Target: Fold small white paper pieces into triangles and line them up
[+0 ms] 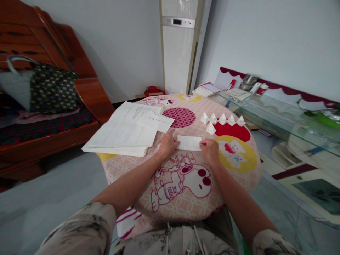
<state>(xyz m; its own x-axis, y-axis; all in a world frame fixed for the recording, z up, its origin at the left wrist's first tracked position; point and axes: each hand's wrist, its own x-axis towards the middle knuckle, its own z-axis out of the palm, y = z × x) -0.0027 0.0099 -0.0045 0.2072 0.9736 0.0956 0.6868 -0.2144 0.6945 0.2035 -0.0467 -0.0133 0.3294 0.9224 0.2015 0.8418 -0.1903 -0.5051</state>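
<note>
A small folded sheet of white paper (189,143) lies on the round cloth-covered table between my hands. My left hand (168,143) is closed at its left edge, fingers pinching the side. At the opposite edge my right hand (209,148) grips the paper with thumb and fingers. A stack of printed paper (119,136) rests left of my left hand, with a loose printed piece (162,123) lying partly over it. Beyond my right hand stand several small folded paper pyramids (222,119), most in a row and one in front.
The tablecloth (183,209) carries cartoon patterns. To the right stands a glass-topped cabinet (281,120) bearing papers, a red bottle (231,84) and metal containers (249,81). A wooden bench (90,97) with a patterned bag (51,88) is at left. Behind the table rises a white air conditioner (177,53).
</note>
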